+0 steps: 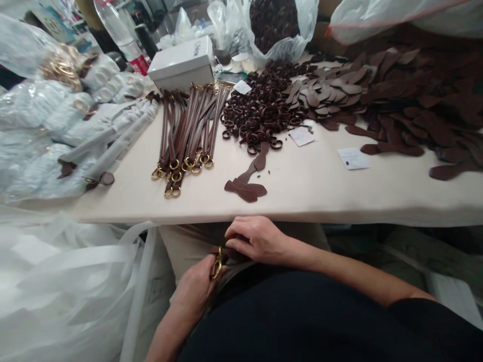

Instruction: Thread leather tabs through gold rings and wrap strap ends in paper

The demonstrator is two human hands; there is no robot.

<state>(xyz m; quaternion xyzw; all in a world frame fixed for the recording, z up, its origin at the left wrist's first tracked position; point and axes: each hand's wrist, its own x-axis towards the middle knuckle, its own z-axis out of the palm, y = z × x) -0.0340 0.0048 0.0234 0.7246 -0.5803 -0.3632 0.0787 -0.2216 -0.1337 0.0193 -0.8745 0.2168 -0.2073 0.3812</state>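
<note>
I've got left hand (194,286) gripping strap (237,254) near its brass clasp (216,269), over the lap (181,246); right hand (258,239) curled on strap too. Tabs (243,191) lie on table (196,208) ahead.

Readable text: none. White cardboard box (177,69): dark lettering on the lid, too blurred to read. Clear plastic bottle (117,26): red label (139,64), illegible. Paper slip (353,158): faint marks, illegible.
</note>
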